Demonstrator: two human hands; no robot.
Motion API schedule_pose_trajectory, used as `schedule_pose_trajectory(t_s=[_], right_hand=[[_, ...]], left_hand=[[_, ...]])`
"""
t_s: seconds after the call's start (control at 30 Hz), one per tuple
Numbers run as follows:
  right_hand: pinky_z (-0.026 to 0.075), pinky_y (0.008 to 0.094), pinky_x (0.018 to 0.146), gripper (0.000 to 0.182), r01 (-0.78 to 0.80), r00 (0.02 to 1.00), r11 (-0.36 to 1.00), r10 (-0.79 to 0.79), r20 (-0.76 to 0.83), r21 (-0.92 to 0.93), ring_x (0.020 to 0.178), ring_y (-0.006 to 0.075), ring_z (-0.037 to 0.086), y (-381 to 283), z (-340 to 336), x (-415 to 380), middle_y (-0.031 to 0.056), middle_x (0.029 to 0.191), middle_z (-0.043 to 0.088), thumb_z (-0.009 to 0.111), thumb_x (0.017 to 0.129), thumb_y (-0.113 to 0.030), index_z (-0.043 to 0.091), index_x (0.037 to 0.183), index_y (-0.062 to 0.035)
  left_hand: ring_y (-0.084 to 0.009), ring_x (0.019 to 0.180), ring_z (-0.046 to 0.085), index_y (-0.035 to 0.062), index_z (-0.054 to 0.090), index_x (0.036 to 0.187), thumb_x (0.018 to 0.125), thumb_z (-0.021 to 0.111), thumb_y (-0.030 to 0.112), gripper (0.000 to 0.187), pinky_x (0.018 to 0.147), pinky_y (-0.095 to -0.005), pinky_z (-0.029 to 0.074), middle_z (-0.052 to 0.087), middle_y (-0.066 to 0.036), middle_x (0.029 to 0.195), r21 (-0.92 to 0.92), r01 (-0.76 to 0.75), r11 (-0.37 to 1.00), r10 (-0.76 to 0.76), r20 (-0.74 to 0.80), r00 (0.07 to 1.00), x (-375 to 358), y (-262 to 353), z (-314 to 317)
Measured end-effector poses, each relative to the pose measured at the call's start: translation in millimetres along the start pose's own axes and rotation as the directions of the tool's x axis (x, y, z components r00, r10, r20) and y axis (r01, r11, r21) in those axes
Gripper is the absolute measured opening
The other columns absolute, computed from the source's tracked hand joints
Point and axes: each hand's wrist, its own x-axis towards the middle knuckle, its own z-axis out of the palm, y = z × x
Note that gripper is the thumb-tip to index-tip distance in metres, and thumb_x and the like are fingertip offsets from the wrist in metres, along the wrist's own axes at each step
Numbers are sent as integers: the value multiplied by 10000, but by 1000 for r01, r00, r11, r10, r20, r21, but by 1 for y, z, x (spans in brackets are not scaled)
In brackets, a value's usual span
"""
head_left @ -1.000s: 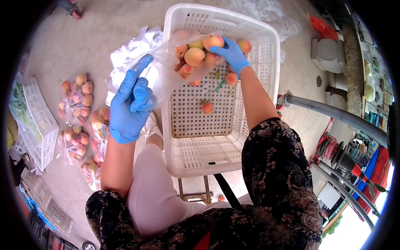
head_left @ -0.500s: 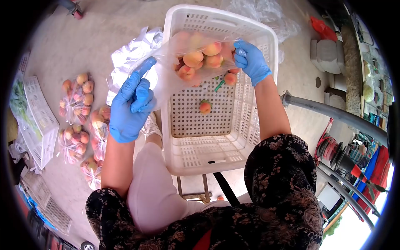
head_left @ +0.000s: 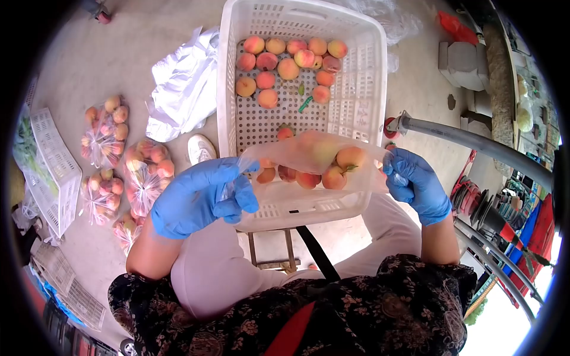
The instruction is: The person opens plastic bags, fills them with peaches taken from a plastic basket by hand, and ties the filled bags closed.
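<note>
Between my hands a clear plastic bag (head_left: 317, 155) is stretched wide, with several peaches (head_left: 350, 158) in it. It hangs over the near end of a white perforated crate (head_left: 227, 77). My left hand (head_left: 205, 199), in a blue glove, is closed on the bag's left side with fingers bent. The gloved right hand (head_left: 418, 184) pinches the opposite upper corner. Loose peaches (head_left: 288, 69) lie on the far half of the crate floor, near a green strip (head_left: 305, 105) and a small leaf. One peach (head_left: 285, 132) sits partly behind the bag.
Tied bags of peaches (head_left: 146, 178) stand on the floor to the left. White crumpled sheeting (head_left: 184, 86) lies beside the crate. Another white crate (head_left: 53, 172) with greens is at far left. A grey metal bar (head_left: 475, 145) comes in from the right.
Both hands have brought the bag toward me, from over the crate's far half to its near end. They are now wider apart. The loose peaches at the far end are uncovered.
</note>
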Motion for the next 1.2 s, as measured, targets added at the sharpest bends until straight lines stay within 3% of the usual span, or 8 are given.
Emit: schedule_pose_trajectory(t_s=[0.13, 0.23, 0.63, 0.8, 0.87, 0.93, 1.07, 1.2], right_hand=[[191, 197, 384, 200, -89, 993, 978, 72, -94, -190, 415, 44, 268, 57, -19, 47, -45, 532, 338, 472, 898, -203, 514, 826, -21], [222, 195, 391, 218, -44, 994, 983, 26, -102, -176, 424, 46, 298, 80, -32, 66, -38, 527, 352, 478, 899, -228, 510, 830, -24], [399, 229, 429, 169, 1, 990, 860, -74, -123, -511, 529, 65, 465, 97, -42, 79, 19, 765, 537, 533, 877, -205, 529, 929, -44], [439, 296, 578, 265, 119, 899, 320, -437, -35, -940, 639, 140, 533, 48, -18, 110, 72, 751, 501, 630, 806, -179, 522, 1005, -43], [443, 357, 686, 285, 288, 573, -238, -734, 366, -928, 794, 254, 547, 25, 10, 146, 128, 867, 512, 638, 770, -150, 526, 1011, -48], [435, 399, 746, 323, 438, 494, -268, -726, 479, -858, 890, 330, 513, 7, 47, 191, 154, 989, 490, 648, 736, -149, 528, 1020, -55], [460, 383, 755, 481, 310, 824, -348, -366, 432, -885, 914, 318, 512, 37, 85, 311, 114, 1140, 407, 733, 641, -258, 552, 1065, -121], [453, 380, 757, 542, 206, 919, -633, -136, 369, -746, 981, 297, 464, 63, 82, 361, 97, 1194, 352, 743, 581, -307, 578, 1079, -167]], left_hand=[[-44, 484, 342, -61, 430, 1208, 864, 496, 221, 450, 483, -181, 288, 572, -34, 698, -2, 184, 983, -181, -181, 967, 51, -16, -34], [-48, 464, 306, -53, 451, 1180, 878, 481, 235, 418, 470, -182, 271, 564, 1, 704, 174, 85, 981, -40, -244, 969, 70, -18, -62], [-63, 479, 369, -38, 508, 1117, 894, 453, 256, 373, 489, -191, 302, 599, -15, 703, 153, 4, 988, 7, -71, 997, 61, -15, -73], [-98, 642, 523, -32, 511, 1116, 898, 454, 258, 368, 587, -211, 399, 613, -59, 772, 179, -27, 983, 36, -49, 998, 62, -12, -59], [-108, 697, 548, -29, 501, 1131, 895, 460, 256, 373, 620, -220, 419, 615, -72, 801, 166, -35, 986, 40, -27, 999, 64, -12, -59], [-115, 725, 553, -26, 487, 1151, 889, 471, 254, 384, 637, -226, 426, 618, -81, 830, 158, -59, 986, 63, -18, 998, 67, -14, -63], [-115, 735, 549, -21, 469, 1167, 879, 486, 256, 400, 653, -230, 424, 624, -86, 851, 208, -25, 978, 15, 51, 999, 69, -12, -71], [-109, 736, 539, -13, 472, 1161, 874, 492, 261, 397, 671, -221, 413, 628, -81, 857, 214, -3, 977, -9, 57, 998, 67, -9, -78]])
